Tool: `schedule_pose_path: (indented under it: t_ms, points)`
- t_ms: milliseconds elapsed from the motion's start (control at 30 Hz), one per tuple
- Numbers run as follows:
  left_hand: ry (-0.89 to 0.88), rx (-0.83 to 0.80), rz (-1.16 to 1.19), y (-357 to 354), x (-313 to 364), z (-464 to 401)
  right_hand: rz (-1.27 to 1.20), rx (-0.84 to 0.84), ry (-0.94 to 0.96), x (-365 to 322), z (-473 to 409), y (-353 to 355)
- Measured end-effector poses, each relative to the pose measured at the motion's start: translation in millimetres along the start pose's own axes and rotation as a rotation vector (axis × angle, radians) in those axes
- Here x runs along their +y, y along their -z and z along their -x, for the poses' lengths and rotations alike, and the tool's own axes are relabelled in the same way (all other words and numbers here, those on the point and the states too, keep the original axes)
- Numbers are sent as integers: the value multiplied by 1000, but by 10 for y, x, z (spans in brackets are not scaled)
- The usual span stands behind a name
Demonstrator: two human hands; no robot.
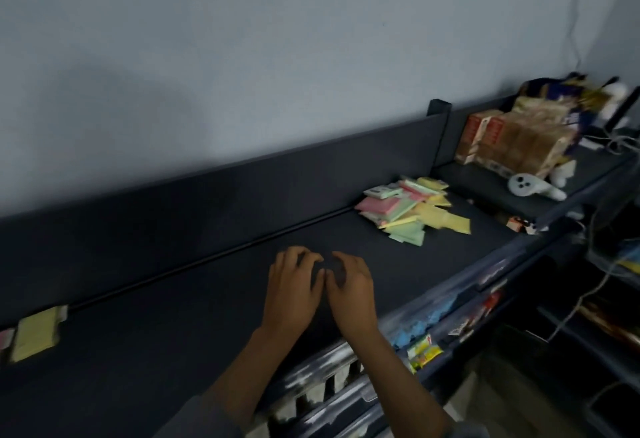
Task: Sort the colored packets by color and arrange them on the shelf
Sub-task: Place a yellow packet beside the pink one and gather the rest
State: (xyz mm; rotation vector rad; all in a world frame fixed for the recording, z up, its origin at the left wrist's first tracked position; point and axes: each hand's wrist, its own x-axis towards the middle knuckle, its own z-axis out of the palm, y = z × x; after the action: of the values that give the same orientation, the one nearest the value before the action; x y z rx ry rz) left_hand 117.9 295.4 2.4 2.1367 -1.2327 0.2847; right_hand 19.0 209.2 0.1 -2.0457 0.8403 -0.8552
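Observation:
A mixed pile of pink, green and yellow packets [412, 210] lies on the dark shelf [173, 340], to the right near its back wall. At the far left edge a yellow packet [34, 333] lies against the back, with a sliver of a pink packet [5, 339] beside it. My left hand [294, 288] and my right hand [349, 288] rest side by side on the middle of the shelf, fingers curled, nothing in them. Both hands sit well left of and nearer than the pile.
A raised shelf section [485, 181] on the right carries brown and red boxes [512, 143], a white controller [530, 186] and cables. A small red wrapper [519, 224] lies near the front edge. Below the front rail hang snack packets [424, 351].

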Motion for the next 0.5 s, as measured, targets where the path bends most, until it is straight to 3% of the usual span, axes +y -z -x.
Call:
schedule_pose_path:
  t_ms: [500]
  points:
    - [-155, -79, 96, -1062, 1653, -341, -37, 191, -106, 891, -212, 1577]
